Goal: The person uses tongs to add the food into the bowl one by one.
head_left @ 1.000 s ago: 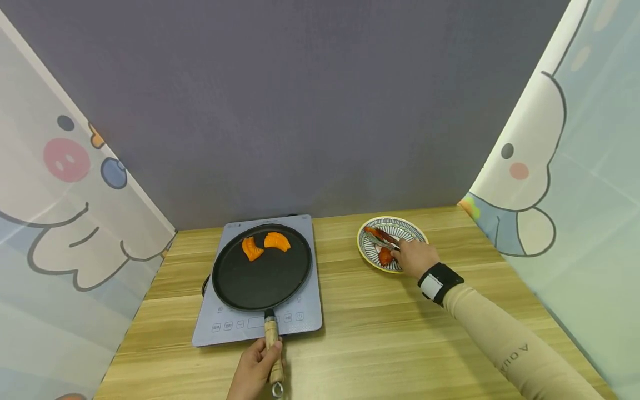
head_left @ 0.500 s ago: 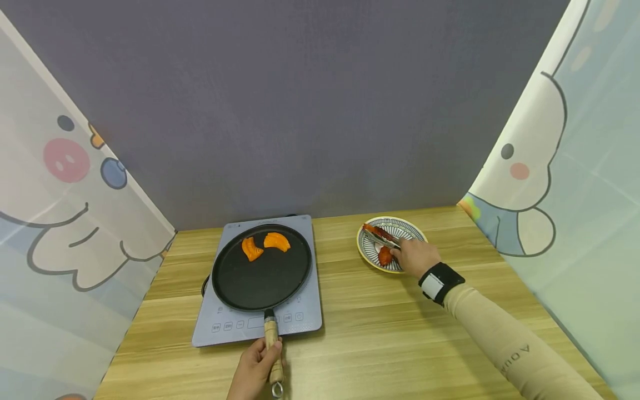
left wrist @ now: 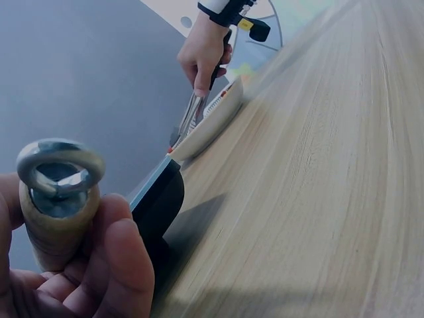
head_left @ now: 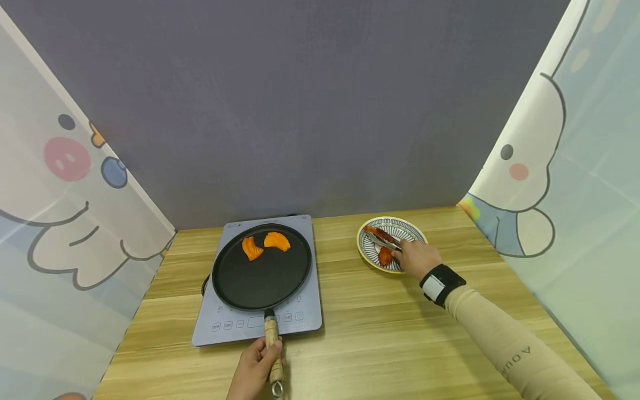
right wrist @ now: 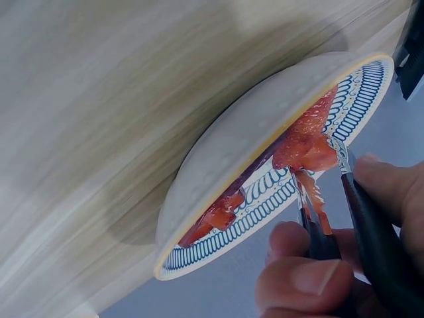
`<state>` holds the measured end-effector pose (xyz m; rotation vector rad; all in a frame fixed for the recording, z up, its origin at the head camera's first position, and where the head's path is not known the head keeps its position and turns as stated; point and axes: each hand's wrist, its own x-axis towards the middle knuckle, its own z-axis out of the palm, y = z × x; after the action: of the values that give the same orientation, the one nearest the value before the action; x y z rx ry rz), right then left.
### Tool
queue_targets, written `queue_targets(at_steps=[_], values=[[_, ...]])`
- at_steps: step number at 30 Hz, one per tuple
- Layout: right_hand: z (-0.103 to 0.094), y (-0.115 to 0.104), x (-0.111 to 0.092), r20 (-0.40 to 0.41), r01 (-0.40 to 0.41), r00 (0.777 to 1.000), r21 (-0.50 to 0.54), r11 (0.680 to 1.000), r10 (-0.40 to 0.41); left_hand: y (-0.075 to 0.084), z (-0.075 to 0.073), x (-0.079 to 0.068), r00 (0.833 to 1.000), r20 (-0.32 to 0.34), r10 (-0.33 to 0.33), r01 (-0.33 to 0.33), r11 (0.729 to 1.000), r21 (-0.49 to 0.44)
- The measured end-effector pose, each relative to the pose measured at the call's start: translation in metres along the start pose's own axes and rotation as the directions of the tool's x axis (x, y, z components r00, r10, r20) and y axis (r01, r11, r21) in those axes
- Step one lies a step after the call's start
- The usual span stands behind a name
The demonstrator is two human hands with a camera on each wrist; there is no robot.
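My left hand [head_left: 254, 364] grips the wooden handle [head_left: 271, 333] of a flat black pan [head_left: 260, 283]; the handle's metal ring shows close up in the left wrist view. Two curved, ridged orange food pieces [head_left: 277, 241] lie toward the pan's far side. On the right, my right hand [head_left: 419, 258] holds metal tongs [right wrist: 374, 228] with black grips over a blue-patterned plate [head_left: 363, 253]. In the right wrist view the tong tips stand around a glossy red-orange piece [right wrist: 308, 149]. Another red-orange piece [right wrist: 222, 213] lies lower in the plate.
Beneath the pan is a light grey induction cooktop [head_left: 312, 300] with printed touch controls along its front. A wooden table [head_left: 370, 344] carries everything. A grey wall [head_left: 320, 111] rises behind, and cartoon-printed panels [head_left: 590, 233] flank both sides.
My right hand and the tongs shift only slightly over the plate. The left hand, the pan and the orange pieces in it keep their places.
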<state>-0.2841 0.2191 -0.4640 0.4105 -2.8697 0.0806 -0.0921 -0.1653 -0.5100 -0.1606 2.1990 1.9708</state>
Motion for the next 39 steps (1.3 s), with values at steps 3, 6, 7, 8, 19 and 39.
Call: queue_targets(at_steps=[3,6,7,8,19,39], values=[[0.0,0.0,0.0,0.013,-0.013,1.0,0.01,1.0,0.013,0.0,0.0,0.001,1.0,0.0,-0.015,0.015,1.0,0.0],[-0.001,0.001,0.002,0.025,-0.022,0.999,0.016,1.0,0.022,0.0,0.0,0.002,1.0,0.001,-0.027,0.027,1.0,-0.001],[-0.001,0.001,0.002,0.027,-0.026,0.999,0.018,0.999,0.026,-0.001,-0.001,0.003,1.0,0.001,-0.028,0.028,1.0,-0.001],[0.0,0.001,0.002,0.027,-0.027,0.999,0.017,0.999,0.027,-0.001,-0.001,0.003,1.0,0.002,-0.03,0.03,1.0,-0.003],[-0.002,0.003,0.0,0.003,-0.033,0.999,0.035,0.999,0.033,-0.001,0.0,0.003,1.0,-0.004,-0.024,0.024,1.0,-0.012],[-0.026,-0.027,0.001,0.002,0.026,1.0,0.059,0.998,-0.026,0.001,0.0,-0.001,1.0,-0.002,0.003,-0.003,1.0,-0.003]])
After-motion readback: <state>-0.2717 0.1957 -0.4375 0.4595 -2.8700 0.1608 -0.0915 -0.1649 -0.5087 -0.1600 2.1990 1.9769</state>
